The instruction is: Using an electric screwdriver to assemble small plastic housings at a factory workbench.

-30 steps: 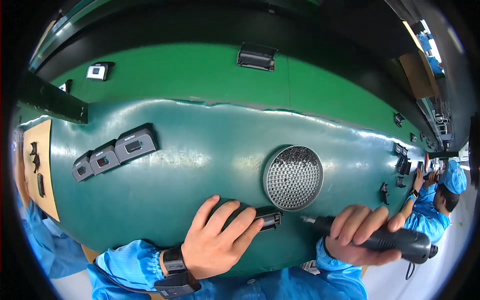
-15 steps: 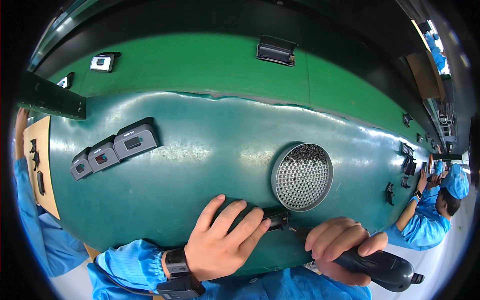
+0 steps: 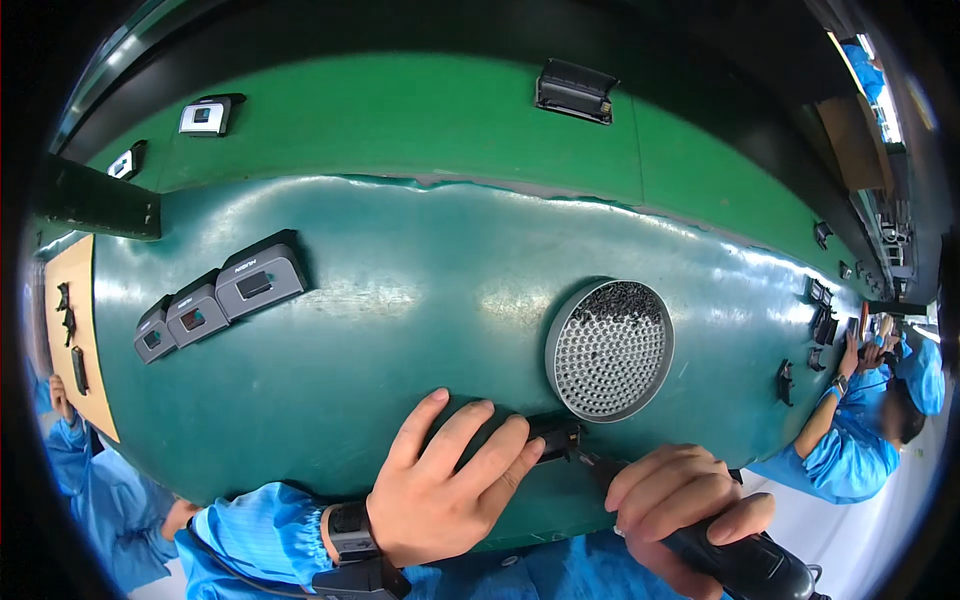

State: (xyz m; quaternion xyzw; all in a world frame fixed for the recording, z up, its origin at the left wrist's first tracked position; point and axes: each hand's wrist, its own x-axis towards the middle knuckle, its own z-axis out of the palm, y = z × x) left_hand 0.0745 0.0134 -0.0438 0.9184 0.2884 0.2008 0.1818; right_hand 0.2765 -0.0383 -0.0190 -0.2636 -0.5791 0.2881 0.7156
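My left hand [image 3: 450, 475] lies over a black plastic housing [image 3: 554, 441] near the bench's front edge, fingers curved round it and covering most of it. My right hand [image 3: 680, 510] is wrapped round a black electric screwdriver [image 3: 750, 560]. Its bit points left at the housing's exposed end; whether it touches a screw is too small to tell. Just beyond the housing stands a round grey tray [image 3: 664, 375] with a perforated plate. Small dark screws [image 3: 622, 304] are heaped along the tray's far side.
Three grey devices [image 3: 220, 298] stand in a row at left. Beyond the bench runs a green belt [image 3: 400, 120] carrying an opened black case [image 3: 577, 92] and white-fronted devices [image 3: 204, 116]. Black parts [image 3: 785, 382] lie at right, near a co-worker [image 3: 850, 440]. Another person's hand [image 3: 61, 398] is by a board [image 3: 85, 330] at left.
The screwdriver's rear end has dropped lower, and its bit has come closer to the housing. My left hand stays put. At far left, another person's hand now shows at the board.
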